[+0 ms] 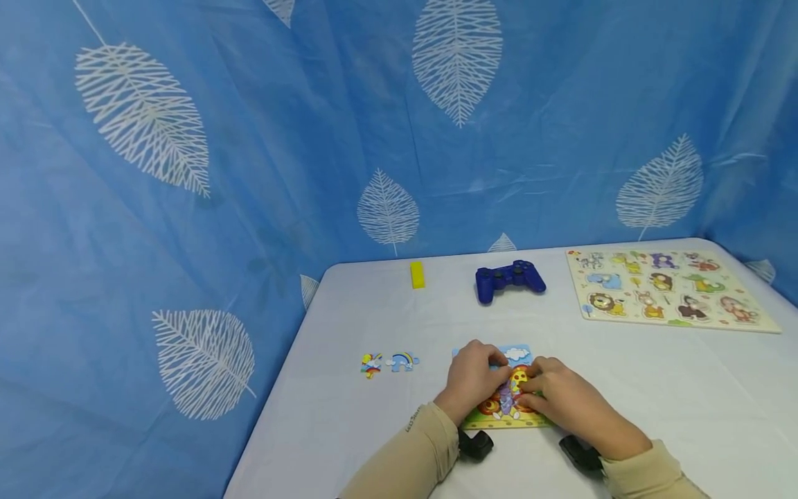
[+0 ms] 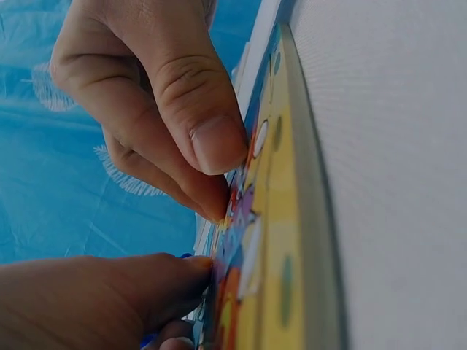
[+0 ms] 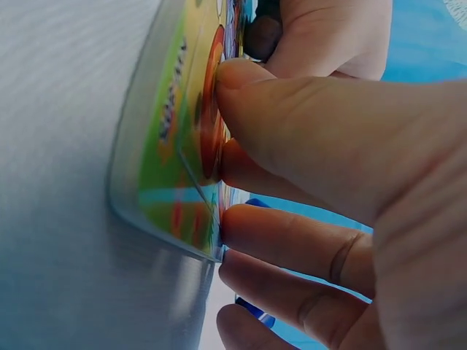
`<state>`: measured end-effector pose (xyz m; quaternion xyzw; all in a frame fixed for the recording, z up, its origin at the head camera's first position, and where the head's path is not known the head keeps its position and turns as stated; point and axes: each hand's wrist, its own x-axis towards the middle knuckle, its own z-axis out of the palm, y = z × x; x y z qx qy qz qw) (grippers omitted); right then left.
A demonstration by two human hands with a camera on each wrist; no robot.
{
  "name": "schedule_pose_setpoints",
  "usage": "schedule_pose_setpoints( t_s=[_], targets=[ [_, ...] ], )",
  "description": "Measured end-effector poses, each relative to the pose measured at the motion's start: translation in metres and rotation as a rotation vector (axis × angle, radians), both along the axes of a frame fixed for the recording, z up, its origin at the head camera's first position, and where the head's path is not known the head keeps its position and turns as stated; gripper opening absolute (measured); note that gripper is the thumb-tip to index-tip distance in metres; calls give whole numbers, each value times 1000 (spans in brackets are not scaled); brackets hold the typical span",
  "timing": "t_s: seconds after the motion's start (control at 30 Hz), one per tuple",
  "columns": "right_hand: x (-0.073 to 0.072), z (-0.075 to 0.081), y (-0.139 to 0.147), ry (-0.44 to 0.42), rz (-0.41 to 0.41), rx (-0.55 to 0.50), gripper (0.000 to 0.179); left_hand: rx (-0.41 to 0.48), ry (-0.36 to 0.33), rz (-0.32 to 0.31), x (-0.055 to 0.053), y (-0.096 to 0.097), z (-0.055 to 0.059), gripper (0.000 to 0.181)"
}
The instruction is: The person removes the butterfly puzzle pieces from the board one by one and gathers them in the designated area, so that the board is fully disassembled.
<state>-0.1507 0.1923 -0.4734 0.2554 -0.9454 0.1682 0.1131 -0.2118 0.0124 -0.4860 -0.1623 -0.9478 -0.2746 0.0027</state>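
A colourful jigsaw puzzle (image 1: pixel 499 419) in a flat board lies on the table, with pictured pieces set in it. On its left and middle rests my left hand (image 1: pixel 476 378), thumb tip (image 2: pixel 197 264) pressed to the picture and the other fingers partly bent. From the right side my right hand (image 1: pixel 564 398) touches the puzzle. Its thumb (image 3: pixel 241 76) lies on an orange round part, and its spread fingers (image 3: pixel 255 222) meet the surface near the corner. A yellow pictured part (image 1: pixel 518 378) shows between both hands. The hands hide much of the puzzle's middle.
Two loose puzzle pieces, one with a red and yellow picture (image 1: pixel 370 365) and a rainbow one (image 1: pixel 402 362), lie to the left. Farther back are a yellow block (image 1: pixel 417 275) and a blue game controller (image 1: pixel 509 280). An animal puzzle board (image 1: pixel 667 287) lies at the back right.
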Motion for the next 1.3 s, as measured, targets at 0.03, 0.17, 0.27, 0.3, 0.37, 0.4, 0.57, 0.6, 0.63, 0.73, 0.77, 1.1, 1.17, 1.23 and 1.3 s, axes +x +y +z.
schedule_pose_setpoints(
  t_s=[0.03,0.17,0.27,0.3,0.37,0.4,0.57,0.6,0.63,0.73,0.77,1.1,1.17,1.23,1.3],
  targets=[
    [0,0,0,-3,0,3,11,-6,-7,4,0,0,0,10],
    [0,1,0,-6,-3,9,11,-31,-24,14,0,2,0,13],
    [1,0,0,-2,-2,10,12,-44,-25,19,0,3,0,14],
    [0,0,0,-2,-3,12,12,-48,-22,20,0,3,-1,14],
    [0,0,0,-1,-2,13,12,-53,-14,23,0,3,-2,15],
    [0,0,0,-1,-2,15,13,-51,-11,24,0,3,-2,15],
    [0,0,0,-13,-3,14,14,-34,3,25,1,4,-4,16],
    [1,0,0,-12,-2,15,15,-27,5,24,1,4,-4,16],
    [1,0,0,-11,-1,16,15,-21,8,22,1,3,-4,16],
    [2,0,0,-1,-1,18,15,15,16,23,2,3,-5,16],
    [2,0,0,0,-1,17,14,31,21,25,2,3,-5,15],
    [2,2,1,-7,-5,11,12,364,21,71,2,0,-1,5],
    [2,1,1,-20,-1,9,11,476,-12,78,1,-3,0,4],
    [2,1,1,-35,-3,11,11,582,-62,88,0,-10,4,4],
    [2,1,1,-42,0,10,11,674,-100,105,-1,-20,10,4]
  ],
)
